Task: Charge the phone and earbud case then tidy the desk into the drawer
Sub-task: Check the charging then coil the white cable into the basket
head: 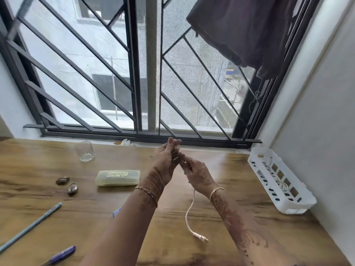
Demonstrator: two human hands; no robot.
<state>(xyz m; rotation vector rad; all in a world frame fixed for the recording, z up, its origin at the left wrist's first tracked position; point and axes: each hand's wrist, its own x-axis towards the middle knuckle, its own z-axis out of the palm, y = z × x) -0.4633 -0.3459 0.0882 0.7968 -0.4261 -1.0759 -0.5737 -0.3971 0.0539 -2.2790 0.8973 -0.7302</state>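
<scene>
Both hands are raised together over the middle of the wooden desk (221, 217). My left hand (167, 158) and my right hand (196, 171) meet at the fingertips and hold a thin white cable (189, 210) between them. The cable hangs down from under my right hand. Its plug end (200, 236) lies on the desk near the front. How my left fingers grip the cable is hard to make out. No phone or earbud case shows in the head view.
A white plastic basket (282, 181) with a coiled cable stands at the right by the wall. A pale yellow case (117, 177), an empty glass (85, 151), two small padlocks (67, 185), a blue pencil (30, 225) and a purple pen (61, 255) lie on the left.
</scene>
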